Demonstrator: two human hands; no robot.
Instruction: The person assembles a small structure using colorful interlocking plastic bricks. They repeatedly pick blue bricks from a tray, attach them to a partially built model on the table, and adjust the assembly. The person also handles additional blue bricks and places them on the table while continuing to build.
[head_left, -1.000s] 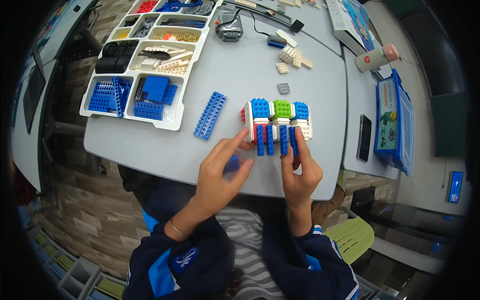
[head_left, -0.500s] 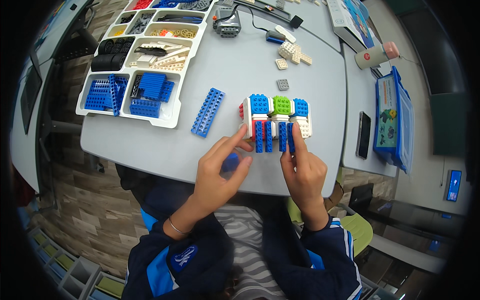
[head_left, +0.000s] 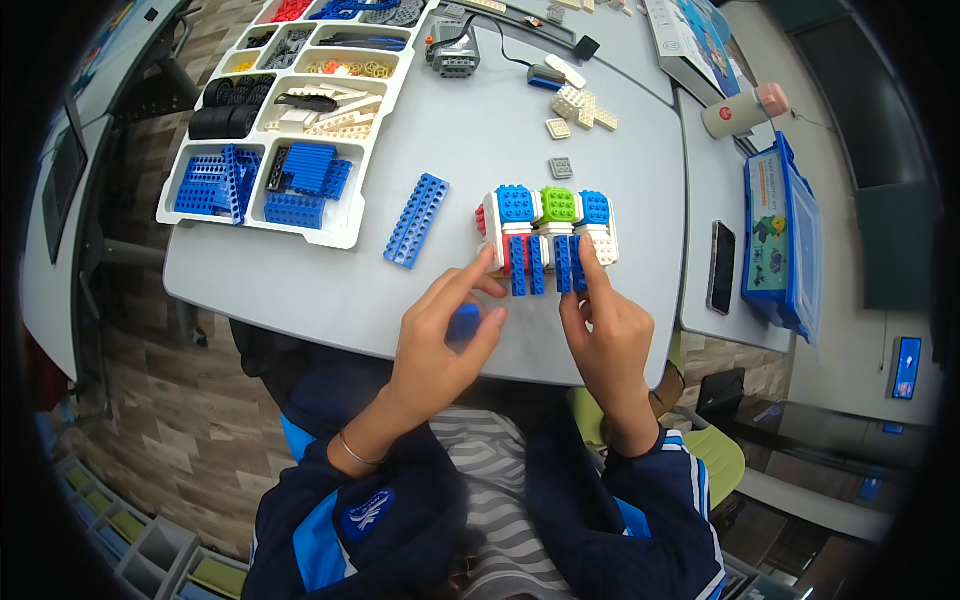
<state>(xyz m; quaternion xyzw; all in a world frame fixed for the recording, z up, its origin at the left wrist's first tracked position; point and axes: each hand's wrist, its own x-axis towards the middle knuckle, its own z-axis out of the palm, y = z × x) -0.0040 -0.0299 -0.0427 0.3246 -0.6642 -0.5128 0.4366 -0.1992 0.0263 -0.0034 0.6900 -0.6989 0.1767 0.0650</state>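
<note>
A brick-built model (head_left: 548,229) stood on the grey table (head_left: 330,290), near the right edge and not far from the near right corner. Its top bore two blue blocks with a green block (head_left: 558,203) between them, and four slim blue studded bars (head_left: 517,265) lined its near side, in two pairs.

The right hand (head_left: 607,335) was closed in a pinch on the rightmost bar (head_left: 579,268), index finger along it and thumb at its near end. The left hand (head_left: 440,335) was held open, its index fingertip at the model's left end and its thumb spread well apart. A blurred blue piece (head_left: 464,322) showed between that thumb and the fingers; whether it was held or lay on the table could not be told.

Left of the model, a long blue studded piece (head_left: 417,222) lay slantwise. A white sorting tray (head_left: 335,238) sat by the table's left edge, with blue bricks in its two nearest compartments. Beyond the model lay a grey square brick (head_left: 560,168), then white bricks (head_left: 590,105). A grey battery box (head_left: 455,52) with a black cable stood toward the far edge. Past the right edge, a smartphone (head_left: 720,267) lay beside a blue plastic box (head_left: 780,240).
</note>
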